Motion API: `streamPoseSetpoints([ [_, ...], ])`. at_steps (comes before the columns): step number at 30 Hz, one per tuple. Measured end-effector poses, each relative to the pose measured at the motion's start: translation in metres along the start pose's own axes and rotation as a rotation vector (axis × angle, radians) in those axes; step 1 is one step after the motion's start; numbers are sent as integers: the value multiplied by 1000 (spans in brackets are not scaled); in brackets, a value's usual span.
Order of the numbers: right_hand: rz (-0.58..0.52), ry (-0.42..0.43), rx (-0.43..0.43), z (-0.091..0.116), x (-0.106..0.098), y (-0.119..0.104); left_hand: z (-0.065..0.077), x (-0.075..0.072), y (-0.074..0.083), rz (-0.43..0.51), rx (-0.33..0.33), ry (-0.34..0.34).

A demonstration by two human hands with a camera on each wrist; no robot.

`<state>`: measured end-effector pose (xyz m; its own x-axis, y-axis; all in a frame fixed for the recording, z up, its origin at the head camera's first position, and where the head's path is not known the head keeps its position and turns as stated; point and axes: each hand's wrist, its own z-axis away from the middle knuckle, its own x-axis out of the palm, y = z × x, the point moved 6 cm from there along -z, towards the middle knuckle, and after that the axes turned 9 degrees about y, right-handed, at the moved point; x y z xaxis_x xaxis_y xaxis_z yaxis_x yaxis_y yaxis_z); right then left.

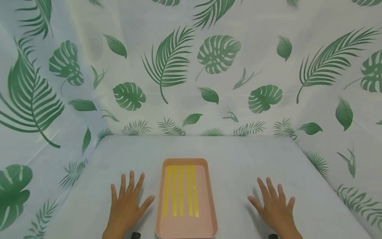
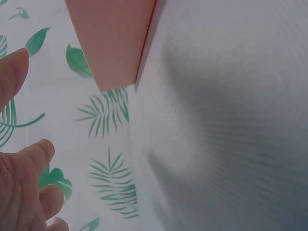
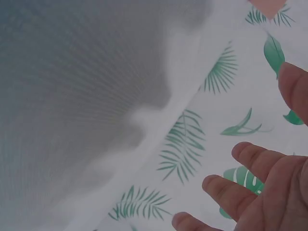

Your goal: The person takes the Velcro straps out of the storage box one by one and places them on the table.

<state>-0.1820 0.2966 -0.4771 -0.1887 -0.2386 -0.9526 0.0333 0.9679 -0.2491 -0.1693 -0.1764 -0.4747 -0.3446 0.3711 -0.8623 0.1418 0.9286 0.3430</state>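
A shallow pink tray point(image 1: 206, 229) with rounded corners lies lengthwise on the white table point(image 1: 232, 172). Several yellow strips point(image 1: 180, 192) run along its floor, with more yellow across their far ends. To the left of the tray, my left hand point(image 1: 126, 207) is spread with straight fingers, its thumb pointing toward the tray's side. My right hand point(image 1: 276, 209) is spread too, farther off on the right. Both hands hold nothing and cast shadows on the table. In the left wrist view the tray's side wall point(image 2: 115, 43) shows beyond the fingers.
Hanging white cloth with green leaf prints point(image 1: 219, 54) encloses the table at the back and both sides. Dark wrist straps point(image 1: 135, 235) show at the bottom edge of the head view.
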Motion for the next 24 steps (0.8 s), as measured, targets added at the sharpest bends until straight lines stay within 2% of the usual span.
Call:
streamPoseSetpoints([
  [7, -6, 20, -74, -11, 1, -7, -3, 5, -3, 9, 8, -19],
  [12, -42, 81, -143, -17, 2, -11, -12, 4, 1, 79, 53, -4],
  [15, -51, 131, -195, -19, 0, -15, -16, 6, 2, 158, 76, -7],
  [19, -78, 189, -259, -23, -4, -20, -21, 10, -1, 295, 71, -47],
  [24, -154, 117, -236, -31, -5, -22, -28, 15, -4, 499, 40, -103],
])
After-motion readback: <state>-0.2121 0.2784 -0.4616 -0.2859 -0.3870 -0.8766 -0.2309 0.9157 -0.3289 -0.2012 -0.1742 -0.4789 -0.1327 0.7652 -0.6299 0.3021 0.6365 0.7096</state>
